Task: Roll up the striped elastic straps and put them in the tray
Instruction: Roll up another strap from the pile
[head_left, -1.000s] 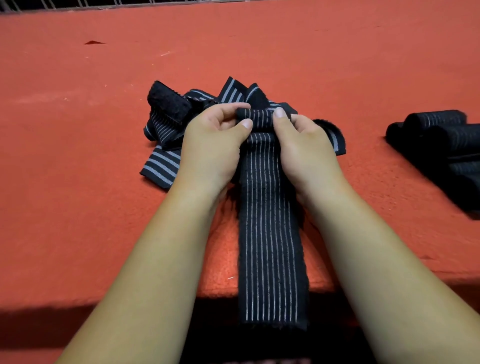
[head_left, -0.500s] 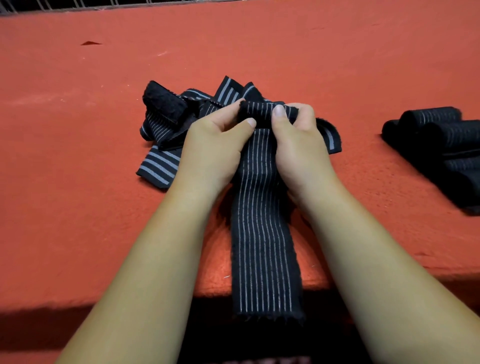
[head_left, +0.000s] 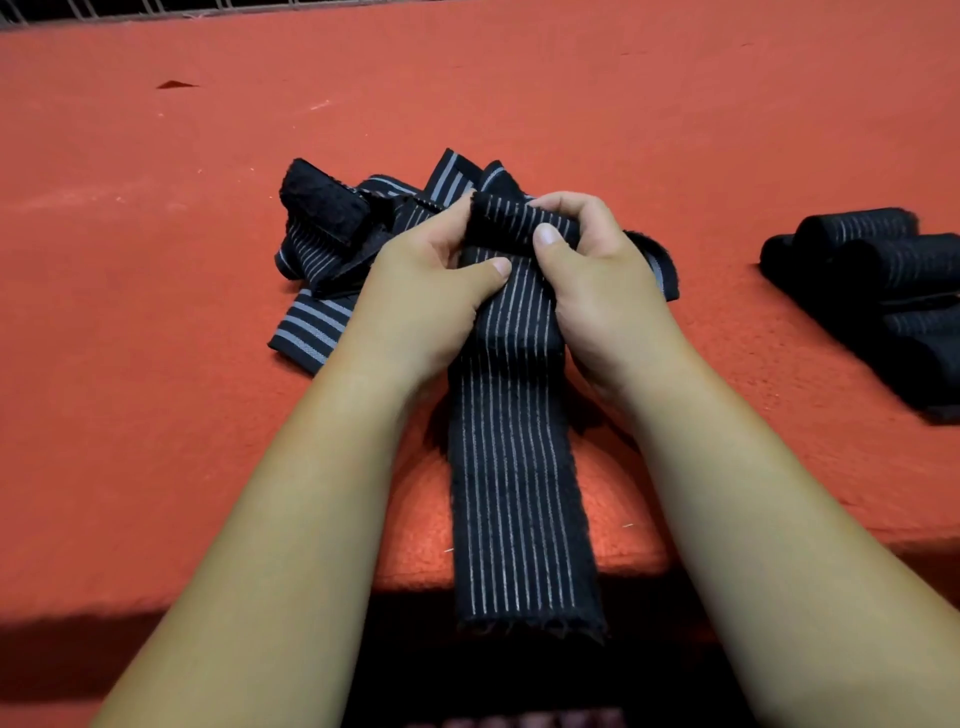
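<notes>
Strap (head_left: 519, 467) runs lengthwise from roll (head_left: 519, 223) back toward person, tail hanging over table (head_left: 156, 415) edge. Left hand (head_left: 421, 306) and right hand (head_left: 597, 291) both pinch roll, axis crosswise between them.

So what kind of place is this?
Likely a packing workbench, not certain: a broad red felt-covered table, a heap of loose striped straps, and finished rolls stacked on the right.

So all we get of this person is hands and arms. The left hand (head_left: 415, 306) and right hand (head_left: 610, 296) are bare, same for the left forearm (head_left: 291, 519) and right forearm (head_left: 753, 519), right down to the frame edge. The thumbnails (head_left: 546, 234) we see are short, rounded and plain.
</notes>
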